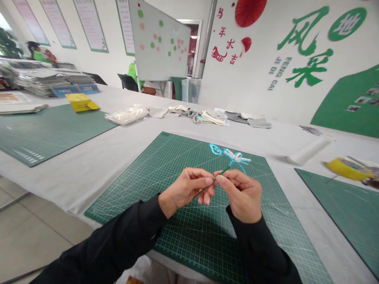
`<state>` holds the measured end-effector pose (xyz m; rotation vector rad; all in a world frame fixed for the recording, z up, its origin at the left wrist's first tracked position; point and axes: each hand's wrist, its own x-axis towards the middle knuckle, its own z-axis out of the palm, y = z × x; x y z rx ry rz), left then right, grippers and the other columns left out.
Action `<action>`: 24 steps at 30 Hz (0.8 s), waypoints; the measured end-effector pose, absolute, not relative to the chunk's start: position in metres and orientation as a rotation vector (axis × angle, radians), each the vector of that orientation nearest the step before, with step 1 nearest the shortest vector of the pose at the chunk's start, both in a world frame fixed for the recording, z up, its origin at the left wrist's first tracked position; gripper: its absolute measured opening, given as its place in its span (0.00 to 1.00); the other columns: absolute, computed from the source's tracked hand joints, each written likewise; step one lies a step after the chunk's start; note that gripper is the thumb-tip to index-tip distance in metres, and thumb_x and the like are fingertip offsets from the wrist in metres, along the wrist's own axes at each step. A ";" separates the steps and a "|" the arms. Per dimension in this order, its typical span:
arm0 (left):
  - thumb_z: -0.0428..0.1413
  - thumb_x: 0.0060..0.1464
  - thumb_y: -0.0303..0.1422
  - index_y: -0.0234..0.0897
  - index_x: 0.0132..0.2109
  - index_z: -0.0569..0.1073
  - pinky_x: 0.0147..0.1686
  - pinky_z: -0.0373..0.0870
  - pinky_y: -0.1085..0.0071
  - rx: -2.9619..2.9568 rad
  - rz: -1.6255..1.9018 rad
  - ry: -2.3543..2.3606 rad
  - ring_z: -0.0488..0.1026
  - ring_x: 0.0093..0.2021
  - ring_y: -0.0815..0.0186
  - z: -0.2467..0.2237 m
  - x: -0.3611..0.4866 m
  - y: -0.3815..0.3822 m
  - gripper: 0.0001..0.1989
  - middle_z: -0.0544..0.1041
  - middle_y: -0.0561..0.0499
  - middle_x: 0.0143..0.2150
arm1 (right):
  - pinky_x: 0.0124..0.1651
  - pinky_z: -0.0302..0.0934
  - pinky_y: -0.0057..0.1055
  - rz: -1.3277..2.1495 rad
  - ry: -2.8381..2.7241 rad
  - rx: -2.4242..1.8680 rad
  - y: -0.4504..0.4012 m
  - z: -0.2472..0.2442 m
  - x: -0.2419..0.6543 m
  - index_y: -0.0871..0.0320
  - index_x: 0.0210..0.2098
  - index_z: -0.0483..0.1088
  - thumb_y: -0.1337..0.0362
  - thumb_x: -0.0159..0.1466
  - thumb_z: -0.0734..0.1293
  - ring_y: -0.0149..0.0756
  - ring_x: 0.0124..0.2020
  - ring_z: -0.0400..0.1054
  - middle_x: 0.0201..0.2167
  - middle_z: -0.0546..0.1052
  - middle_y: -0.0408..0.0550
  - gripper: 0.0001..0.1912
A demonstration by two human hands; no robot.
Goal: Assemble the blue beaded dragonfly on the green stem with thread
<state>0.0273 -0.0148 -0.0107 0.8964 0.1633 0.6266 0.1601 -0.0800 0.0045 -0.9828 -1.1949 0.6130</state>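
Note:
Between both hands I hold an artificial flower by its thin stem, which is green near the top. Its flower head (235, 157) has blue petals and rows of white pearl-like beads, with a blue loop at the left side. My left hand (194, 184) pinches the lower stem between thumb and forefinger. Close beside it, my right hand (241, 193) pinches the stem just below the head. The stem tilts up and to the right, over a green gridded cutting mat (133, 181).
More cutting mats lie left (56, 134) and right (340, 213). Along the back are a clear bag of white material (128, 114) and folded cloth pieces (213, 117). A yellow packet (81, 102), stacked papers (38, 79) and a yellow object (349, 168) also lie on the table. Someone in green sits far left.

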 end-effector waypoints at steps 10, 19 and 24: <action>0.62 0.48 0.32 0.29 0.32 0.76 0.12 0.61 0.83 0.942 0.788 0.247 0.70 0.17 0.75 -0.012 0.032 -0.018 0.08 0.75 0.52 0.23 | 0.27 0.65 0.26 0.499 -1.143 -1.116 -0.078 0.000 0.162 0.56 0.28 0.75 0.66 0.54 0.71 0.27 0.21 0.70 0.26 0.80 0.43 0.02; 0.62 0.48 0.34 0.29 0.31 0.75 0.13 0.63 0.81 1.057 0.918 0.311 0.70 0.17 0.74 -0.009 0.035 -0.022 0.09 0.75 0.52 0.23 | 0.25 0.64 0.28 0.425 -1.114 -1.154 -0.077 -0.001 0.159 0.59 0.27 0.74 0.64 0.54 0.71 0.30 0.21 0.68 0.20 0.77 0.43 0.04; 0.61 0.48 0.33 0.29 0.33 0.75 0.14 0.66 0.79 1.162 1.062 0.311 0.71 0.18 0.72 -0.010 0.037 -0.025 0.09 0.74 0.52 0.23 | 0.22 0.62 0.27 0.373 -1.113 -1.182 -0.078 0.001 0.155 0.59 0.28 0.75 0.63 0.55 0.71 0.28 0.18 0.65 0.20 0.77 0.43 0.05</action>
